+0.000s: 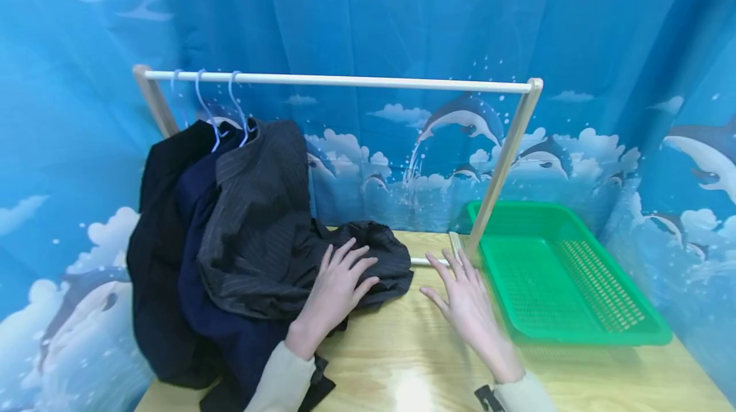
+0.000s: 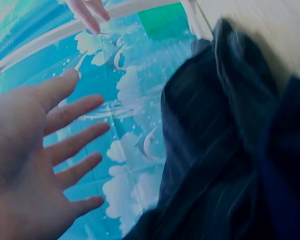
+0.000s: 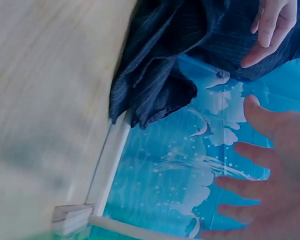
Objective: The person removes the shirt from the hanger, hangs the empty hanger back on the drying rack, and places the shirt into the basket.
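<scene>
A dark grey pinstriped shirt hangs from a light blue hanger on the left of the rack, its sleeve end spread on the table. My left hand overlaps that sleeve in the head view; in the left wrist view the same hand has its fingers spread, with air between it and the cloth. Fingers also spread, my right hand hovers near the rack's right foot, holding nothing. Behind the shirt hang a navy garment and a black garment.
The rack has a white top bar and wooden posts. A green basket stands right of it on the light wood table. A blue dolphin-print curtain surrounds the table's back and sides.
</scene>
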The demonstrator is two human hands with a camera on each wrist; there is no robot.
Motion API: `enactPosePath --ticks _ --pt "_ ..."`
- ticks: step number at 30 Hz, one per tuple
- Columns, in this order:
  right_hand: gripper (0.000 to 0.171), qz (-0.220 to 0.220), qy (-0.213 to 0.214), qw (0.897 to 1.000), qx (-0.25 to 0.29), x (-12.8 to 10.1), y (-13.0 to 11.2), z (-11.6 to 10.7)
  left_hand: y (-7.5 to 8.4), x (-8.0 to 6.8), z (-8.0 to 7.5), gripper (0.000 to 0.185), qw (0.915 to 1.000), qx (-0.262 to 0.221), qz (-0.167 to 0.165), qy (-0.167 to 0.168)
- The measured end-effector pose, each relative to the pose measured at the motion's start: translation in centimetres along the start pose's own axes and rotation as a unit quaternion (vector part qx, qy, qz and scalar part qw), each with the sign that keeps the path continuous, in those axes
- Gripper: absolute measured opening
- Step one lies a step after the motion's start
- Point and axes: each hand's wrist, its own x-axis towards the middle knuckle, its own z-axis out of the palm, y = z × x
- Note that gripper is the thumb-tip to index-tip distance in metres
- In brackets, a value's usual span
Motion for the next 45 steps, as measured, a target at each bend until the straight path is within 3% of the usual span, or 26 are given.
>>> enactPosePath --ticks 4,9,21,25,30,33,35,41,45 --pt "0.033 -0.020 0.023 0.999 0.020 1.0 -0.8 -0.6 -0.9 -0.1 -1.4 0.022 0.9995 -0.001 0.028 0.016" --pt "0.011 -0.010 0.005 0.998 0.061 2.7 -2.5 -2.0 -2.1 0.1 -4.1 0.014 0.9968 0.004 0.045 0.065" --pt "0.015 -0.057 0.018 0.991 0.119 7.6 -8.8 -4.9 -5.2 -1.0 -13.2 0.024 0.9823 0.044 0.026 0.180" --pt "0.019 -0.076 0.032 0.988 0.131 9.2 -10.8 -5.2 -6.4 -1.6 -15.9 0.026 0.9729 0.065 -0.004 0.222" --pt "0.024 -0.083 0.034 0.985 0.148 11.2 -13.3 -5.4 -7.7 -2.3 -18.6 0.026 0.9545 0.089 -0.066 0.277" --pt "0.027 -0.093 0.034 0.984 0.146 12.4 -14.7 -5.2 -8.4 -2.7 -19.4 0.026 0.9465 0.101 -0.102 0.289" --pt "0.028 -0.099 0.033 0.984 0.142 13.3 -15.6 -5.0 -8.8 -3.1 -19.6 0.028 0.9459 0.108 -0.117 0.282" --pt "0.030 -0.109 0.023 0.985 0.134 15.7 -18.3 -4.2 -9.5 -4.0 -18.8 0.033 0.9555 0.138 -0.126 0.228" --pt "0.032 -0.108 0.015 0.984 0.141 16.6 -20.1 -3.9 -9.5 -4.3 -18.2 0.036 0.9590 0.146 -0.120 0.211"
